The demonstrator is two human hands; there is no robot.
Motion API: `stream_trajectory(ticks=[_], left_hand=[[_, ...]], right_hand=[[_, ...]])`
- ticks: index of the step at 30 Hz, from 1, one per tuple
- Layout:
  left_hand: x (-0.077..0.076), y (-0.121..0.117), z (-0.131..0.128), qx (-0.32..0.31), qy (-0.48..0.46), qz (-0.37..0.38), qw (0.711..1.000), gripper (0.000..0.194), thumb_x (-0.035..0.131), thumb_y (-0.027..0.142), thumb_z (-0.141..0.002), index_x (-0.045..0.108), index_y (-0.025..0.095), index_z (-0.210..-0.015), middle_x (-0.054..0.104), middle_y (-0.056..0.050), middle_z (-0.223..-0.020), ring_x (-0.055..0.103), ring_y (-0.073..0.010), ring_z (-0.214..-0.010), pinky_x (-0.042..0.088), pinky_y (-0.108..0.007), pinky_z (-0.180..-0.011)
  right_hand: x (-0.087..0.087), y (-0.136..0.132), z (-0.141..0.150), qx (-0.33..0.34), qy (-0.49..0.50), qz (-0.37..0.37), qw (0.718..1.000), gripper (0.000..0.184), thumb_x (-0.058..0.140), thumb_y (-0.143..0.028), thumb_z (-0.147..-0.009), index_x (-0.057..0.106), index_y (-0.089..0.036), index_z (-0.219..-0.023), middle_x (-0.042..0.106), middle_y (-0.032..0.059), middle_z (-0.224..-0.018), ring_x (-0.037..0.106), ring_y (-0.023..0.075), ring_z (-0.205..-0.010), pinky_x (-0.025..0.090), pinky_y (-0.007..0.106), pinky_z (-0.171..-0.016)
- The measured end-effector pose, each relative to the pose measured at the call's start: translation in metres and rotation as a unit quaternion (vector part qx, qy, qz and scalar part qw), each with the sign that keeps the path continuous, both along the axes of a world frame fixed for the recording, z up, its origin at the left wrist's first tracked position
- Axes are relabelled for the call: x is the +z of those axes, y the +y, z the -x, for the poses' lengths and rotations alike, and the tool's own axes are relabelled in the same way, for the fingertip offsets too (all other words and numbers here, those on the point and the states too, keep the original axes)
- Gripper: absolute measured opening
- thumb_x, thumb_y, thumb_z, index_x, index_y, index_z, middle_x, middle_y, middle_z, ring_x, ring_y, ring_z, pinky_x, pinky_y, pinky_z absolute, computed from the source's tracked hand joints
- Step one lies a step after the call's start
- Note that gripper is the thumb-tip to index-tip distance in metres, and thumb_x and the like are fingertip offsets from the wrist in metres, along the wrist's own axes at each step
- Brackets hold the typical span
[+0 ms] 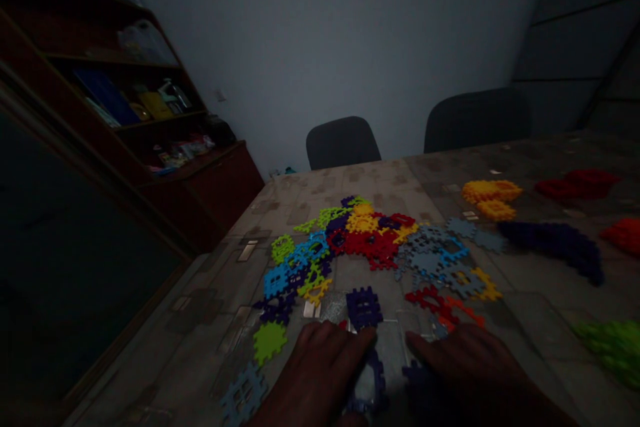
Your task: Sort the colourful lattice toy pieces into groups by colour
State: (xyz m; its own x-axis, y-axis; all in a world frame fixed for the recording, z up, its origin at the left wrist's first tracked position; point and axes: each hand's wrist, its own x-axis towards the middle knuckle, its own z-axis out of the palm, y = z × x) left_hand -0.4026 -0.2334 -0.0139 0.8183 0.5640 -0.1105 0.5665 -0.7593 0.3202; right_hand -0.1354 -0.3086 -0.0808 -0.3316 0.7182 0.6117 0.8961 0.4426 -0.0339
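A heap of loose flat toothed plastic tiles point(360, 240) in blue, green, purple, red, yellow and grey lies on the table point(525, 307) ahead of me. My left hand point(320, 373) and my right hand point(470, 367) rest low at the near edge, palms down, fingers lying over purple tiles point(373, 380) between them. A single purple tile point(364, 307) sits just beyond my left fingertips. Whether either hand grips a tile is hidden in the dim light.
Sorted piles stand to the right: yellow point(493, 197), red point(575, 185), purple point(555, 243), green point(613, 347). Two dark chairs point(343, 141) stand behind the far edge. A wooden shelf unit point(125, 100) fills the left wall.
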Motion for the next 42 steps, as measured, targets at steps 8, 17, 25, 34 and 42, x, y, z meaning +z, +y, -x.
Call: stream_trajectory(ticks=[8, 17, 25, 34, 42], left_hand=[[-0.001, -0.001, 0.001, -0.007, -0.025, -0.011, 1.000, 0.110, 0.084, 0.014, -0.064, 0.019, 0.033, -0.152, 0.059, -0.009, -0.132, 0.054, -0.0334, -0.112, 0.036, -0.050, -0.099], [0.003, -0.001, 0.000, -0.008, -0.030, -0.003, 1.000, 0.112, 0.087, 0.012, -0.061, 0.024, 0.032, -0.151, 0.061, -0.008, -0.130, 0.055, -0.0335, -0.111, 0.037, -0.050, -0.098], [0.001, 0.000, -0.001, -0.013, -0.018, -0.004, 1.000, 0.112, 0.088, 0.013, -0.063, 0.023, 0.033, -0.152, 0.059, -0.008, -0.134, 0.054, -0.0338, -0.113, 0.035, -0.052, -0.100], [-0.003, 0.001, 0.000, -0.013, -0.022, 0.001, 1.000, 0.105, 0.084, 0.022, -0.069, 0.023, 0.035, -0.153, 0.059, -0.009, -0.133, 0.054, -0.0339, -0.114, 0.037, -0.052, -0.101], [-0.008, 0.003, 0.004, -0.013, -0.045, -0.006, 0.999, 0.105, 0.086, 0.027, -0.069, 0.025, 0.035, -0.154, 0.059, -0.009, -0.135, 0.055, -0.0345, -0.116, 0.037, -0.052, -0.102]], right_hand=[[0.040, -0.003, -0.023, -0.059, -0.049, 0.093, 0.993, 0.083, 0.058, -0.027, -0.059, 0.037, -0.024, -0.140, 0.073, 0.0059, -0.094, 0.067, 0.0281, -0.080, 0.047, 0.043, -0.078], [0.012, -0.007, -0.015, -0.007, -0.021, 0.043, 0.999, 0.059, 0.048, -0.009, -0.073, 0.051, -0.028, -0.129, 0.071, -0.0030, -0.090, 0.065, 0.0191, -0.077, 0.037, 0.040, -0.088], [0.012, -0.003, -0.009, 0.006, -0.023, 0.006, 1.000, 0.050, 0.039, -0.009, -0.080, 0.054, -0.025, -0.126, 0.068, -0.0025, -0.084, 0.063, 0.0193, -0.074, 0.034, 0.042, -0.090], [0.009, -0.005, -0.006, -0.002, -0.020, 0.002, 1.000, 0.055, 0.043, -0.009, -0.074, 0.052, -0.026, -0.126, 0.068, -0.0026, -0.082, 0.061, 0.0205, -0.072, 0.036, 0.044, -0.088], [0.002, -0.007, -0.003, 0.000, -0.022, 0.017, 1.000, 0.064, 0.050, -0.011, -0.066, 0.051, -0.027, -0.128, 0.066, -0.0047, -0.079, 0.062, 0.0204, -0.071, 0.039, 0.045, -0.090]])
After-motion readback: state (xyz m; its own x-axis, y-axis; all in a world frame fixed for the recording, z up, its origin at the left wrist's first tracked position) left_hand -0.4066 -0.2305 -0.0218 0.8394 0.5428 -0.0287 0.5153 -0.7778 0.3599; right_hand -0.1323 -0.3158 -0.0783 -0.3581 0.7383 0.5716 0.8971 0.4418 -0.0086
